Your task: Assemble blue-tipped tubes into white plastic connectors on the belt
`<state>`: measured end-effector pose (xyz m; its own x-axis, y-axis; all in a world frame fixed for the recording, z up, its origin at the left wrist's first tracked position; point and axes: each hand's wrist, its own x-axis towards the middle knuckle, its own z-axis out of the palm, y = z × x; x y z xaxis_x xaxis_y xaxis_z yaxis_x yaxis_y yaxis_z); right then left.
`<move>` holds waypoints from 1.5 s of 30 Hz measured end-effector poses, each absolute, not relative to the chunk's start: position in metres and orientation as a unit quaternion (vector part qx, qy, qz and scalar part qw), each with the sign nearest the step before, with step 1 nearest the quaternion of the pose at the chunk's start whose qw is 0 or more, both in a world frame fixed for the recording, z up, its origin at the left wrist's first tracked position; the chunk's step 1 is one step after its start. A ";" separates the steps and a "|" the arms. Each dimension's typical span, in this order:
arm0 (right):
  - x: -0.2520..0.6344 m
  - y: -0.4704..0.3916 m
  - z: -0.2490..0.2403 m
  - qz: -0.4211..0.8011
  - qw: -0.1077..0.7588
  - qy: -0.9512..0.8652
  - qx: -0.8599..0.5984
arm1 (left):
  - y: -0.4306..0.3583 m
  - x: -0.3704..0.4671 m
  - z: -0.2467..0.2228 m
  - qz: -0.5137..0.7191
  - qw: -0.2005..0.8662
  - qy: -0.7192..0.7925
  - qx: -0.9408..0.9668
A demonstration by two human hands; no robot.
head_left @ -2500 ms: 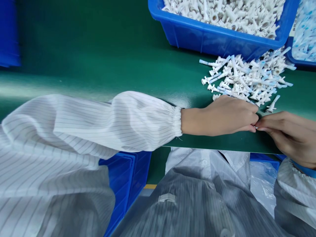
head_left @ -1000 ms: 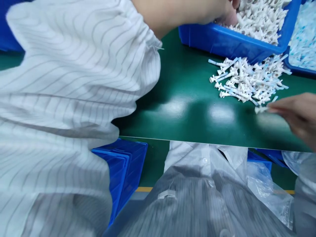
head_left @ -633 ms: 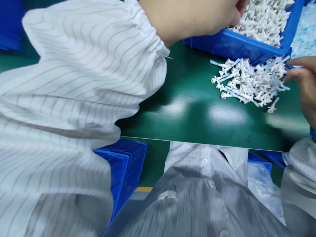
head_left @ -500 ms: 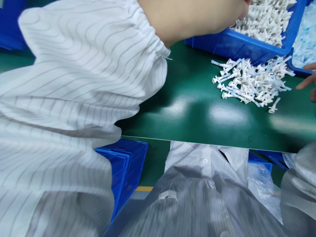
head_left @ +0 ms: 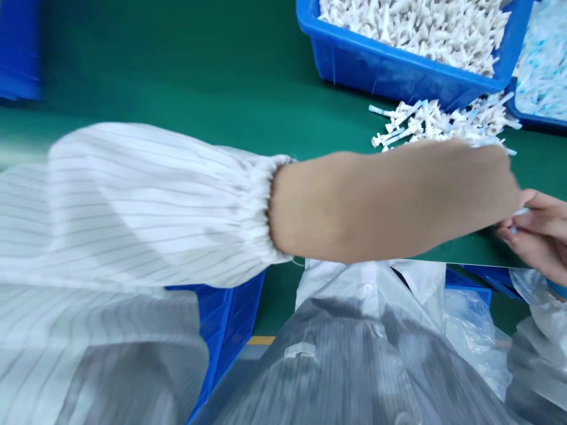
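My left hand (head_left: 481,186) reaches across from the left, blurred, with its back to the camera and its fingers hidden at the right end. It meets my right hand (head_left: 538,230) at the right edge. The fingers of my right hand are closed on a small pale blue piece (head_left: 520,211). Behind my left hand lies a pile of white parts with pale blue tubes (head_left: 427,118), partly covered by it. A blue bin (head_left: 376,65) full of white plastic parts (head_left: 420,29) stands just beyond the pile.
Another blue bin (head_left: 540,121) at the upper right holds pale blue and clear pieces. The green table (head_left: 177,77) has its near edge close to my body. Below that edge are blue crates (head_left: 234,324) and a clear plastic bag (head_left: 472,336). Something blue (head_left: 18,53) stands at the upper left.
My left hand has come down from the bin of white parts to my right hand. My right hand has moved down and its fingers have closed.
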<state>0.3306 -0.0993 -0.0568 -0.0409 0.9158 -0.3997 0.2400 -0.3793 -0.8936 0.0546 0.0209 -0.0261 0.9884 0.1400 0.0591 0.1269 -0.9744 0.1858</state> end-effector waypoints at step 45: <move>0.301 -0.103 -0.056 0.251 0.239 -0.717 -0.605 | -0.001 0.091 -0.096 0.106 0.210 0.085 0.968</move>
<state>0.3011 -0.1034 -0.0563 -0.1535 0.9874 0.0379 0.7474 0.1411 -0.6493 0.0908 -0.0007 -0.0957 0.9630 0.2088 0.1704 0.1193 -0.8973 0.4251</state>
